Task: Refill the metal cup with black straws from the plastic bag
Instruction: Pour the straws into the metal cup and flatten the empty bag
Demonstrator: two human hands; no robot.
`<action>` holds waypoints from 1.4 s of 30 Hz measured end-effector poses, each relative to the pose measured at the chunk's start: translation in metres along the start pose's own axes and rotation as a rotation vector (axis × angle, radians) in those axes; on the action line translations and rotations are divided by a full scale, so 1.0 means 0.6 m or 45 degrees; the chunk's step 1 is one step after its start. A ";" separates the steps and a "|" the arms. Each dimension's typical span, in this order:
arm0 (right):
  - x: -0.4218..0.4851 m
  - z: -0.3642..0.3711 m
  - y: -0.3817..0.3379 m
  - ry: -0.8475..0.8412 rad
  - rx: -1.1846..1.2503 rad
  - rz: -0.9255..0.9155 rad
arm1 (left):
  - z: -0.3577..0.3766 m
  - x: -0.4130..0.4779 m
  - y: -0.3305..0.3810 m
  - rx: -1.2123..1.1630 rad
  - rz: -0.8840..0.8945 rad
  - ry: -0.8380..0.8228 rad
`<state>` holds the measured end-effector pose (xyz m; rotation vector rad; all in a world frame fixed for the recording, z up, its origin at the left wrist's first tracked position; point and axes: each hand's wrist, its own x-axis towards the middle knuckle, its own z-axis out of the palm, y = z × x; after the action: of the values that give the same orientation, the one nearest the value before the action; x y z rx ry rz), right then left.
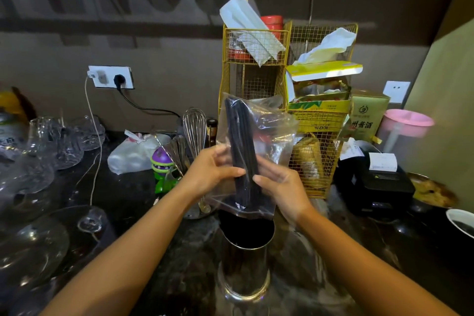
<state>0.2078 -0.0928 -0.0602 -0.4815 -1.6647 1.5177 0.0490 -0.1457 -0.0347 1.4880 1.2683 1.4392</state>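
A clear, crinkled plastic bag (259, 136) is held upright over a polished, cylindrical metal cup (245, 259) that stands on the dark, glossy desk (143, 202). Inside the bag a tight bundle of black straws (242, 146), thin and matte, runs nearly vertical, its long axis from 12 o'clock down to 6 o'clock with the top leaning slightly toward 11. The lower ends reach the bag's mouth just above the cup's dark opening.

The left hand (213, 170) grips the bag from 9 o'clock, its fingers (230, 172) closed around film and straws at mid-length. The right hand (279, 185) clamps from 3 o'clock, thumb pressed on the bundle, fingers wrapped behind the plastic.

At 12 o'clock behind the bag stands a yellow wire-mesh rack (256, 59) with paper packets. A steel whisk (195, 128) rises at 10 o'clock, and cut-glass cups (66, 141) sit far toward 9 o'clock.
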 end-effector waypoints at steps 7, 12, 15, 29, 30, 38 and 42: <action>0.001 -0.007 0.001 0.061 -0.034 -0.006 | 0.001 -0.001 -0.001 -0.101 -0.017 -0.037; 0.003 -0.011 -0.007 0.074 0.004 -0.012 | -0.001 -0.001 0.007 -0.087 0.017 -0.030; 0.006 -0.012 -0.014 0.094 0.017 -0.019 | -0.001 0.002 0.014 -0.105 0.003 0.001; 0.024 -0.009 -0.083 0.128 0.052 -0.064 | -0.004 0.018 0.064 -0.142 0.010 0.026; 0.025 -0.010 -0.085 0.129 0.044 -0.060 | -0.002 0.018 0.067 -0.136 0.004 0.025; 0.026 -0.001 -0.106 0.124 -0.028 -0.069 | 0.016 0.010 0.086 -0.097 -0.003 0.068; 0.028 0.004 -0.114 0.170 -0.121 -0.056 | 0.021 0.011 0.089 -0.067 0.012 0.087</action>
<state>0.2121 -0.0959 0.0100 -0.5803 -1.6374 1.3499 0.0703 -0.1524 0.0158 1.4225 1.2556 1.5297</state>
